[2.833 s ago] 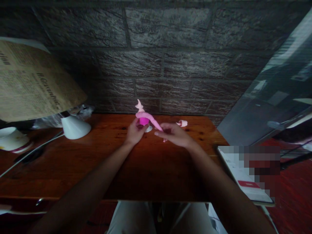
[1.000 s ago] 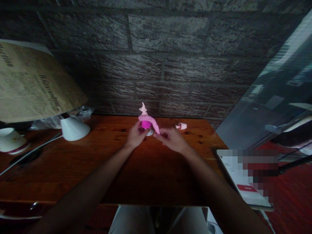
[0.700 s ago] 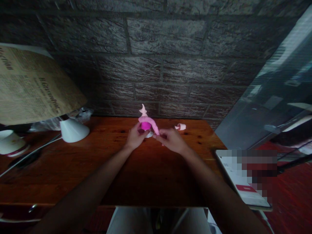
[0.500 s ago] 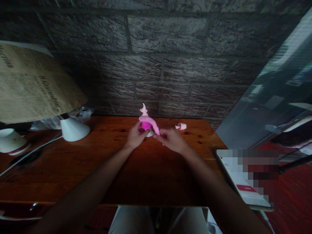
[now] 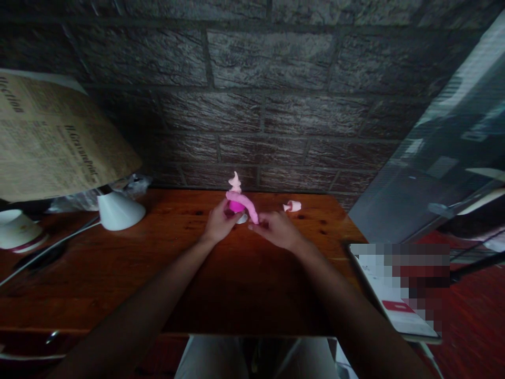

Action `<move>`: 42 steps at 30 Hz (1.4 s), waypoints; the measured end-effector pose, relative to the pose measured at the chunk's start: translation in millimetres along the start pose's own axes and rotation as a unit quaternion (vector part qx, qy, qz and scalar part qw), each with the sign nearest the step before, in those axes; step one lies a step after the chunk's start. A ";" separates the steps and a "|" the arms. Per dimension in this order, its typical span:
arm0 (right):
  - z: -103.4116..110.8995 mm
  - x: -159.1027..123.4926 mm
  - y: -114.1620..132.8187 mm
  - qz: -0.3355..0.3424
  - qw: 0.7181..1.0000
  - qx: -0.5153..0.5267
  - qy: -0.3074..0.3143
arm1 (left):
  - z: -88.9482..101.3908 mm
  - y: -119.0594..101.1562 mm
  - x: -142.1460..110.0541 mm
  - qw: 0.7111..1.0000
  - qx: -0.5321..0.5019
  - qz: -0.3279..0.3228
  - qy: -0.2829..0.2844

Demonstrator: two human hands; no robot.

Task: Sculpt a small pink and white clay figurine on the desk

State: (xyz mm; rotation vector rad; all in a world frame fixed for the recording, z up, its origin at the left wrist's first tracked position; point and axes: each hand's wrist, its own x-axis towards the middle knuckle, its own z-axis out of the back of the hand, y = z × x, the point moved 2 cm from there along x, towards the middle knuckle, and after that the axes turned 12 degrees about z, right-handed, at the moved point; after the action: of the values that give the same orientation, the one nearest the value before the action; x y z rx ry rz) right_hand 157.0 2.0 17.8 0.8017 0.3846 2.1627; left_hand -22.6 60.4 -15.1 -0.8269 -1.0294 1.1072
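A small pink clay figure (image 5: pixel 235 199) stands near the far edge of a wooden table (image 5: pixel 165 263): a magenta body, a pale pointed top and a pale pink strip draped down to the right. My left hand (image 5: pixel 219 223) is curled around the figure's left side and base. My right hand (image 5: pixel 276 229) pinches the lower end of the pink strip (image 5: pixel 251 210) between fingertips. A small loose lump of pale pink clay (image 5: pixel 292 206) lies on the table to the right of my hands.
A white lamp base (image 5: pixel 118 209) with its cord sits at the left under a newspaper-print shade (image 5: pixel 51 142). A white cup (image 5: pixel 18 230) is at the far left. A brick wall (image 5: pixel 276 105) backs the table. A booklet (image 5: pixel 394 295) lies on the right edge beside a glass panel (image 5: pixel 434 158).
My right hand has drawn in toward the figure, so the pink strip hangs shorter and closer to it. My left hand has stayed on the figure.
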 end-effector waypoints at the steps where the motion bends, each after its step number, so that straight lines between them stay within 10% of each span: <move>1: 0.2 -0.1 0.1 -0.003 1.000 -0.004 0.003 | -0.1 -0.2 -0.2 1.000 0.001 0.003 0.002; 24: 1.4 -3.8 -5.0 -0.061 0.993 0.017 0.099 | 6.7 7.9 4.5 0.997 0.041 0.000 -0.062; 42: 0.8 -2.8 -0.8 -0.036 0.991 -0.012 0.128 | 3.9 5.7 1.9 0.999 0.052 0.006 0.000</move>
State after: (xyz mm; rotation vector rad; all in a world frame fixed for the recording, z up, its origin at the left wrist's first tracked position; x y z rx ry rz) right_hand 159.4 0.4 16.8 0.4895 0.5078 2.2027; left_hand -27.9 63.9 -18.6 -0.7497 -0.9599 1.1607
